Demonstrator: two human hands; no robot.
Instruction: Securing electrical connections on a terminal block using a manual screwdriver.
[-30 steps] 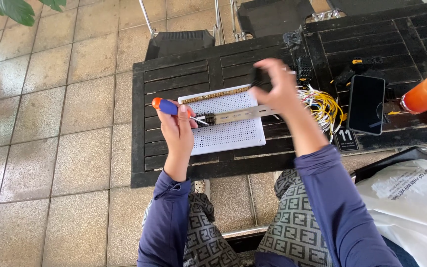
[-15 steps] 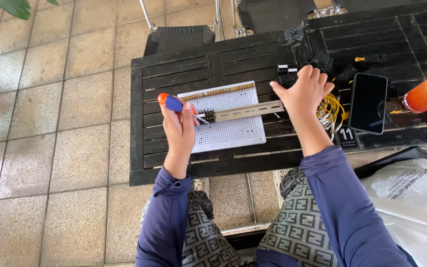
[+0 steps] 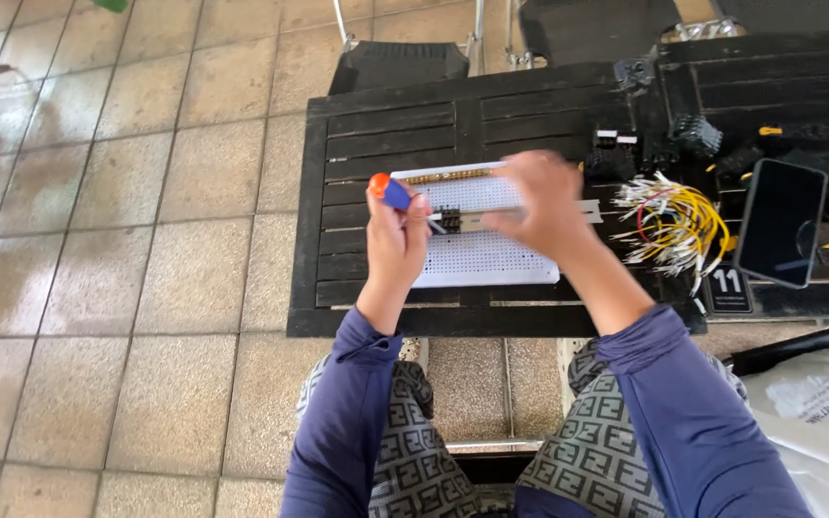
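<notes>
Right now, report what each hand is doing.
Left hand: closed on a screwdriver with a blue and orange handle.
Right hand: over the white perforated board, blurred; grip cannot be told.

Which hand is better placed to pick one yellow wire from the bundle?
Right. The right hand hovers over the white board, nearer the wire bundle; the left hand grips a screwdriver.

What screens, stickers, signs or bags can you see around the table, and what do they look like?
Dark rectangular phone: lies on the right side of the black slatted table, screen dark and glossy.
Small black square tag with white marking: on the table's near edge, just below the phone.
White crinkly plastic bag with dark print: lower right, below the table, beside the person's right sleeve.
</notes>
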